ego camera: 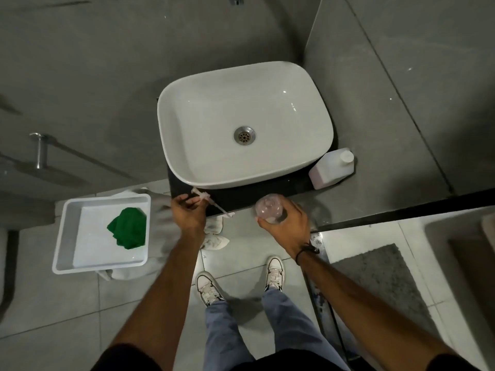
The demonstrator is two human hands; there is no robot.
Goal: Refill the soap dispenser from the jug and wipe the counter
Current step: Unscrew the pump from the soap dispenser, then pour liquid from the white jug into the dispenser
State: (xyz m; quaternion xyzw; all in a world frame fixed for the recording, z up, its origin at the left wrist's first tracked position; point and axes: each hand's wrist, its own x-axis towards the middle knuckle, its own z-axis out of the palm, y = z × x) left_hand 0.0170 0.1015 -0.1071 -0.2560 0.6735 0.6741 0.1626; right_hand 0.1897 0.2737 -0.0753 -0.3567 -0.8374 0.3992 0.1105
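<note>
My right hand (288, 226) grips a clear soap dispenser bottle (269, 208) with its top off, at the front edge of the dark counter (267, 192). My left hand (187, 212) holds the white pump head (203, 195), whose thin tube points down to the right over the counter edge. A white jug (332, 168) with pinkish liquid and a white cap stands on the counter's right end, beside the white basin (245, 124). A green cloth (128, 227) lies in a white tray (64, 236) at the left.
The basin fills most of the counter. A crumpled white rag (215, 234) lies on the tiled floor below the counter edge. More white cloth sits under the tray. A grey mat (383, 274) lies at the right, and my feet stand in front.
</note>
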